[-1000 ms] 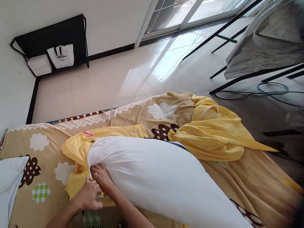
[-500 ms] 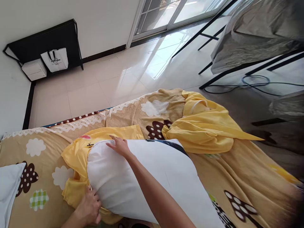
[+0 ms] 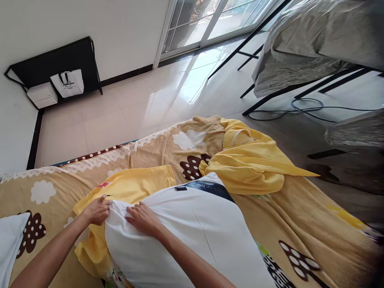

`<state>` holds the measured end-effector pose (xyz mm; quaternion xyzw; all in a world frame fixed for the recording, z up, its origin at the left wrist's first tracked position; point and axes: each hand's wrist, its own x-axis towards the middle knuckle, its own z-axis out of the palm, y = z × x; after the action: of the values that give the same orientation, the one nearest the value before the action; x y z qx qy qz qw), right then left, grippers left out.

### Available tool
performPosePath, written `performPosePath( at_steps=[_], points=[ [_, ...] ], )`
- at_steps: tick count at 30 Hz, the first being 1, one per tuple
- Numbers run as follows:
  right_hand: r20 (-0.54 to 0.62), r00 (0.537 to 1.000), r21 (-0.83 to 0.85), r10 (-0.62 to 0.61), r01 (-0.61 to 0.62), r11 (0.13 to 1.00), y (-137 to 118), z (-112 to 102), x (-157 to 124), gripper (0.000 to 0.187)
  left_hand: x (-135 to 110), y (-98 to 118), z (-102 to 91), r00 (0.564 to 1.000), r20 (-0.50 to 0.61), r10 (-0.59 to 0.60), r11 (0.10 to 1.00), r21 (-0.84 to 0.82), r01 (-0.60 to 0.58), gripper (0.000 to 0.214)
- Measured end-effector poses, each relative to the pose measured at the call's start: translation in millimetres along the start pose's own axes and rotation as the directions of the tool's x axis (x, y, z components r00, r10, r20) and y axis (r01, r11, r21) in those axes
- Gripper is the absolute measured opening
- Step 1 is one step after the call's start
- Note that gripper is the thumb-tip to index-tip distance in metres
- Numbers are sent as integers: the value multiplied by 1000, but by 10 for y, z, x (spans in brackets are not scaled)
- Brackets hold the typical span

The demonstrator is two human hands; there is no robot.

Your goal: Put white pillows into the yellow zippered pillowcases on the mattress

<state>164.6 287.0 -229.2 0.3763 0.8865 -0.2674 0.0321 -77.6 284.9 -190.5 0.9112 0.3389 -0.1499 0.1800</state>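
Note:
A plump white pillow point(image 3: 192, 224) with a dark blue label band lies across the bed in front of me. Its left end is partly inside a yellow pillowcase point(image 3: 144, 180), whose fabric bunches around that end. My left hand point(image 3: 98, 210) is closed at the pillow's upper left corner, its fingers pinching the pillowcase edge; their tips are partly hidden. My right hand point(image 3: 142, 218) grips the white pillow just right of that corner, fingers curled into the creased cloth.
Another heap of yellow fabric point(image 3: 249, 164) lies on the patterned blanket point(image 3: 162, 148). A second white pillow point(image 3: 12, 240) is at the left edge. Beyond the bed are a white bag point(image 3: 68, 85), boxes point(image 3: 42, 96), and plastic-covered furniture point(image 3: 303, 60) with a cable point(image 3: 306, 109).
My left hand has moved up from the pillow's lower left side to its upper corner. My right hand has shifted down and closed on the pillow. The pillow's left corner is now pulled into folds.

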Motion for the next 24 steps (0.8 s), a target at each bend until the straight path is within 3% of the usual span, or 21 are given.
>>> performPosePath(
  at_steps=[5, 8, 9, 11, 12, 14, 17, 20, 22, 24],
  points=[
    [-34, 999, 23, -32, 33, 999, -547, 339, 144, 17, 200, 270, -185, 999, -41, 27, 999, -34, -29, 28],
    [-105, 994, 69, 37, -30, 997, -585, 458, 362, 27, 137, 549, -121, 998, -47, 52, 998, -40, -54, 31],
    [-133, 989, 87, 60, -49, 995, -536, 472, 428, 29, 95, 634, -69, 998, -68, 14, 999, -39, -17, 33],
    [-180, 979, 121, 95, -74, 990, -402, 474, 519, 32, 12, 768, 71, 972, -145, -186, 982, -56, 180, 34],
    [-197, 975, 135, 107, -81, 988, -339, 469, 543, 33, -18, 814, 150, 926, -185, -328, 944, -88, 317, 31],
    [-214, 970, 154, 118, -86, 984, -263, 458, 551, 32, -36, 870, 304, 785, -215, -581, 814, -185, 551, 25],
    [-215, 970, 165, 111, -76, 983, -258, 431, 481, 28, 62, 867, 467, 638, -184, -748, 661, -298, 689, 26],
    [-192, 981, 160, 41, -10, 987, -157, 327, 332, 32, 242, 759, 521, 542, -137, -829, 552, -352, 756, 41],
    [-150, 988, 153, -17, 40, 987, 68, 179, 220, 45, 343, 648, 517, 499, -66, -864, 485, -378, 788, 52],
    [-127, 991, 123, 30, -15, 992, 386, -13, 136, 57, 398, 543, 506, 479, -9, -878, 443, -397, 804, 53]
  ],
)
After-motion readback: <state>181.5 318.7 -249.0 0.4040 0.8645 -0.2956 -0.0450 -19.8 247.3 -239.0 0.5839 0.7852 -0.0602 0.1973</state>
